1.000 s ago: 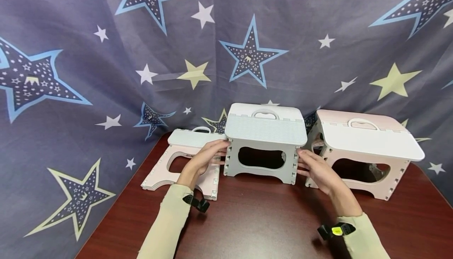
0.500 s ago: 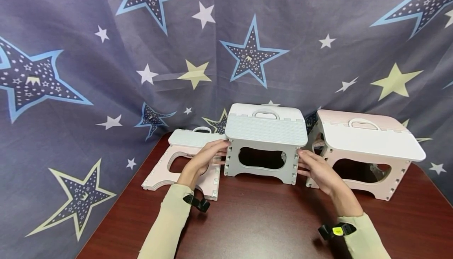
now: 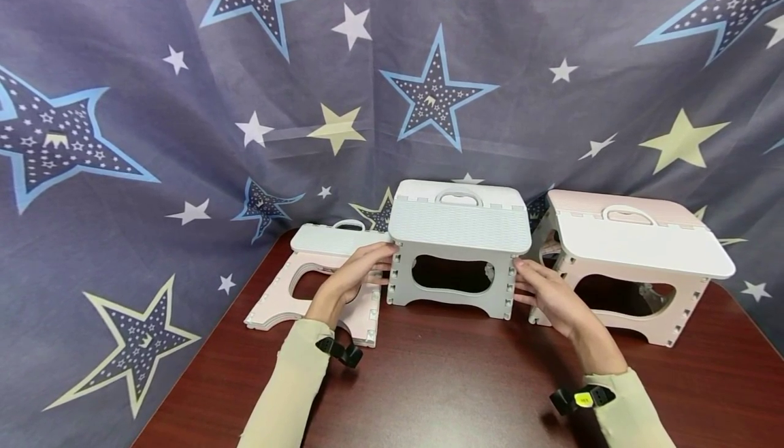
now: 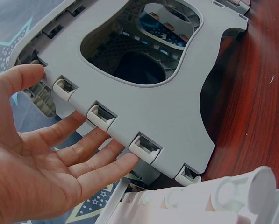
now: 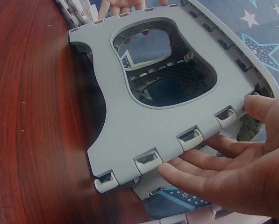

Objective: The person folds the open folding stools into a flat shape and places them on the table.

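A grey folding stool [image 3: 459, 230] with a white back half and a loop handle stands unfolded on the table. At its left side my left hand [image 3: 358, 271] touches the hinged edge, fingers extended along the side panel. My right hand [image 3: 548, 291] rests against the opposite side in the same way. In the left wrist view the thumb [image 4: 25, 77] lies near the top corner and the fingertips [image 4: 130, 161] reach the hinge knuckles. The right wrist view has the fingers [image 5: 186, 179] spread along the other hinged edge, thumb up under the seat.
To the left lies a folded pink and grey stool [image 3: 312, 264], flat on the brown table [image 3: 441, 373]. A larger unfolded pink and white stool [image 3: 643, 244] stands close on the right. Behind them hangs a star-patterned curtain [image 3: 514, 39].
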Demonstrator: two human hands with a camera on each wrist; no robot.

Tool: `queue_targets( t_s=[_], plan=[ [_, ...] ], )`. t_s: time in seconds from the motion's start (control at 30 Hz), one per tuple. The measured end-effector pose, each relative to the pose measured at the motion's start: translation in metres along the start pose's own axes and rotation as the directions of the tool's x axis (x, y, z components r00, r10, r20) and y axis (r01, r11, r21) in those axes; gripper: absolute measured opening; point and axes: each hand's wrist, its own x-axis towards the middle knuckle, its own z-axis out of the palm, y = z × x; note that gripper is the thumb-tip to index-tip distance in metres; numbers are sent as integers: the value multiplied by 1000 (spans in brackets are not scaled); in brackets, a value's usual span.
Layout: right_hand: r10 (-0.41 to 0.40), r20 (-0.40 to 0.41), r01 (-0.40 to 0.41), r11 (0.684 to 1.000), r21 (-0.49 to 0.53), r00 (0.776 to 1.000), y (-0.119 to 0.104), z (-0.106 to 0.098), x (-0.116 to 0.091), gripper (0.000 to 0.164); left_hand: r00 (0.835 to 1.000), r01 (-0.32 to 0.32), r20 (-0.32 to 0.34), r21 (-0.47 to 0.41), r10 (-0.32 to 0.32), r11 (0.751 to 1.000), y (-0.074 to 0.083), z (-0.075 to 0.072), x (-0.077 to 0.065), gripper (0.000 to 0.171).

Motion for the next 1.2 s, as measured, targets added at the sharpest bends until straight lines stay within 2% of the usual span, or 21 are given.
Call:
queue_targets(
  t_s=[0.83,1.2],
  plan=[
    [0,9,1,1000,-20,1000,0,0,0,71,1000,24,-4,-4,-24,1000,0,-1,1,54],
    [-8,14,9,1000,-25,1000,0,-2,-1,73,1000,15,-5,5,-15,1000,-1,-1,2,55]
  ],
)
